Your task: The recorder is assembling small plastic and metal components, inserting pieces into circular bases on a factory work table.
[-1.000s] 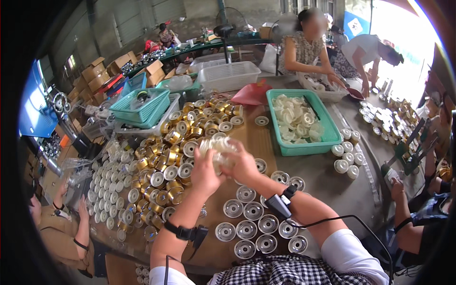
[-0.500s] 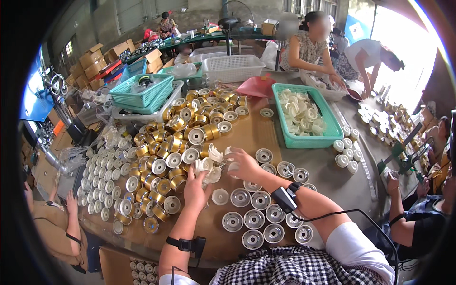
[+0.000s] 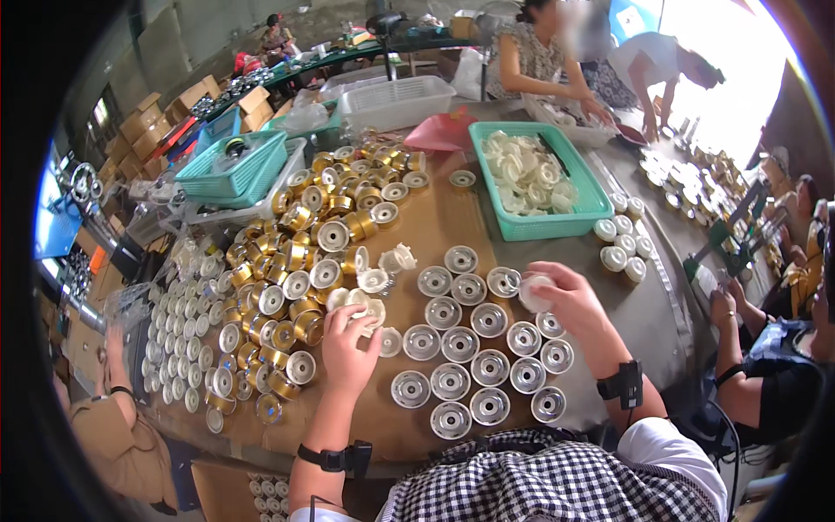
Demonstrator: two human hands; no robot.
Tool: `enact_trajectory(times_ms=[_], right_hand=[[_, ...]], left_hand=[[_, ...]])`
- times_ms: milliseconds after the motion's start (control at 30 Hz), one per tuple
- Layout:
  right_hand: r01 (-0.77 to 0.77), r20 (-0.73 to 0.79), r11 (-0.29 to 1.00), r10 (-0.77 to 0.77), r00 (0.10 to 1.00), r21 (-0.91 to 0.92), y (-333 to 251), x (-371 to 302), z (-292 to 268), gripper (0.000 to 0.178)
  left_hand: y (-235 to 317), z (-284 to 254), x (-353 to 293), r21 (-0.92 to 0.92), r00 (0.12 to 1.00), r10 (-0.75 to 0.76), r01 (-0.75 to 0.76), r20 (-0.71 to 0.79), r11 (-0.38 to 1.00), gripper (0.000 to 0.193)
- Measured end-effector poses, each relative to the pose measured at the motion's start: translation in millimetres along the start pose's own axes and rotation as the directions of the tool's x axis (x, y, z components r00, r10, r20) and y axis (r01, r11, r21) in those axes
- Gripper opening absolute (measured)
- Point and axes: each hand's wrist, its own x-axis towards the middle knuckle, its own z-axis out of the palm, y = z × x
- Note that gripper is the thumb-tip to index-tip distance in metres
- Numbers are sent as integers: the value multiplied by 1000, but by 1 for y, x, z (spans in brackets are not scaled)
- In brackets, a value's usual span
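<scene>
My right hand (image 3: 572, 304) pinches a translucent white plastic disc (image 3: 536, 294) over the right edge of a group of silver metal cups (image 3: 470, 339). These cups stand in loose rows in front of me, open side up, each with a central hole. My left hand (image 3: 350, 350) is curled round some white plastic pieces (image 3: 372, 310) beside the heap of gold metal cups (image 3: 300, 261). A few more white pieces (image 3: 397, 258) lie just beyond its fingers. One single white disc (image 3: 390, 342) sits on the brown board, right of the left thumb.
A green basket (image 3: 546, 230) of white plastic parts stands at the far right, with capped white pieces (image 3: 623, 235) beside it. Rows of white-topped pieces (image 3: 181, 339) fill the left. Behind are a red scoop (image 3: 440, 132) and a white crate (image 3: 396, 103). Co-workers sit on both sides.
My right hand has moved from the white pieces near my left hand rightward, carrying one disc. My left hand has shifted slightly down and left. The head view has turned slightly.
</scene>
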Motion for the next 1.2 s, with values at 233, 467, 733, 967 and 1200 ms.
enact_trajectory(times_ms=[233, 467, 733, 967, 1200], right_hand=[[38, -326, 777, -308, 894, -629, 56, -65, -118, 27], [-165, -441, 663, -273, 855, -730, 117, -86, -149, 22], [-194, -283, 337, -237, 929, -921, 81, -115, -115, 57], [-180, -252, 295, -228, 940, -938, 67, -119, -104, 55], [-200, -245, 228, -190, 951, -953, 57, -109, -100, 49]], left_hand=[[152, -84, 90, -778, 916, 385, -320, -109, 541, 19], [218, -124, 94, -739, 816, 513, -514, -265, 435, 10], [218, -151, 51, -620, 752, 542, -638, -375, 457, 19], [244, -159, 45, -480, 649, 586, -757, -484, 443, 28], [253, -163, 39, -354, 500, 609, -866, -616, 353, 38]])
